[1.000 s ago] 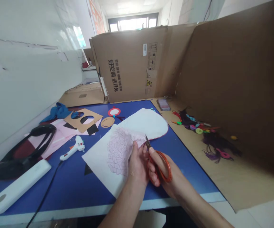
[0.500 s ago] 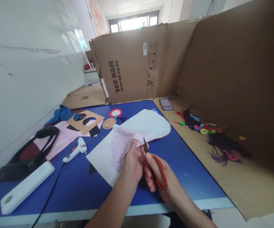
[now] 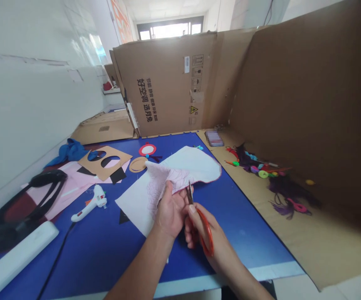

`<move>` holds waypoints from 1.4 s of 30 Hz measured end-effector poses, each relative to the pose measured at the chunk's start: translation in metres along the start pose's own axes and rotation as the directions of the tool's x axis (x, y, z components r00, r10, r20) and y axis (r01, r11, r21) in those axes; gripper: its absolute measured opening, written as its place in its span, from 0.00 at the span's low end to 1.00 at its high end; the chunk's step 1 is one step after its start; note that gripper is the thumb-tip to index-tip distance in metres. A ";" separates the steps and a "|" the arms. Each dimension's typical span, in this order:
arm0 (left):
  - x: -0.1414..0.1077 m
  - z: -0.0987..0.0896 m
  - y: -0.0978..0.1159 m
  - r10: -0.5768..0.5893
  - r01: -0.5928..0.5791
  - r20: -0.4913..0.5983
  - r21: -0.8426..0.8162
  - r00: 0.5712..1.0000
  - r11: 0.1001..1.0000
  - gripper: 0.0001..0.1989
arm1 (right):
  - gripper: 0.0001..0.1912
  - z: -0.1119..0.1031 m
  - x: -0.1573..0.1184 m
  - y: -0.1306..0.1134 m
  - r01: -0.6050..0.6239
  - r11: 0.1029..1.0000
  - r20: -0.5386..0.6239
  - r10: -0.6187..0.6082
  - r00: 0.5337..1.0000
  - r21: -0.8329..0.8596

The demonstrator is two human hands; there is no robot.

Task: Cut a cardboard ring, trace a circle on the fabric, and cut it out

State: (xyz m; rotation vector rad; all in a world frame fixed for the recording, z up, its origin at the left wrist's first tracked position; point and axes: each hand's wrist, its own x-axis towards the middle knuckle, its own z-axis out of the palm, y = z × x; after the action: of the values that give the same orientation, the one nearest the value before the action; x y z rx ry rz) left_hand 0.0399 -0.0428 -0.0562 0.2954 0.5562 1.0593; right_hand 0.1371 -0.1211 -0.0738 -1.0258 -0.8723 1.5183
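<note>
Head camera, looking down on a blue tabletop (image 3: 246,233):

"What is being held?"

"A white fabric piece (image 3: 196,164) with a thin red edge is pinched by the left hand (image 3: 169,210) between thumb and fingers, its pink-patterned fold raised above a white sheet (image 3: 133,207)."

"And the right hand (image 3: 199,227)?"

"Orange-handled scissors (image 3: 209,241) are gripped, fingers curled round the loops (blades pointing up), the tips beside the fabric's edge, though contact is hard to tell from here."

"What lies nearby?"

"A white glue gun (image 3: 89,206) and a cardboard template (image 3: 105,162) are placed to the left; coloured feathers and beads (image 3: 263,173) are strewn on cardboard to the right."
</note>
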 end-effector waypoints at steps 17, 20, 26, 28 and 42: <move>-0.004 0.003 0.001 -0.022 0.022 -0.034 0.011 0.999 1.000 0.29 | 0.29 0.004 0.000 -0.026 0.052 0.981 0.055 -0.042 0.998 -0.185; -0.004 0.002 0.000 -0.033 0.034 -0.037 0.049 0.999 0.998 0.31 | 0.29 0.004 0.001 -0.026 0.071 0.982 0.054 -0.063 0.997 -0.175; -0.004 -0.002 -0.002 -0.023 0.023 -0.002 0.130 1.000 0.991 0.34 | 0.28 0.004 0.003 -0.024 0.095 0.985 0.050 -0.088 0.995 -0.147; -0.004 -0.002 -0.003 -0.019 0.022 -0.021 0.144 1.000 0.989 0.35 | 0.28 0.004 0.004 -0.025 0.100 0.985 0.051 -0.094 0.994 -0.141; -0.006 -0.003 -0.004 -0.015 0.022 -0.046 0.163 0.999 0.986 0.38 | 0.28 0.006 0.008 -0.020 0.125 0.991 0.037 -0.124 0.992 -0.053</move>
State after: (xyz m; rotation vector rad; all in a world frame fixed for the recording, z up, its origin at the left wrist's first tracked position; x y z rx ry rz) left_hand 0.0388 -0.0499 -0.0587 0.4109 0.6866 1.0056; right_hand 0.1377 -0.1095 -0.0542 -0.9697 -0.9892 1.4168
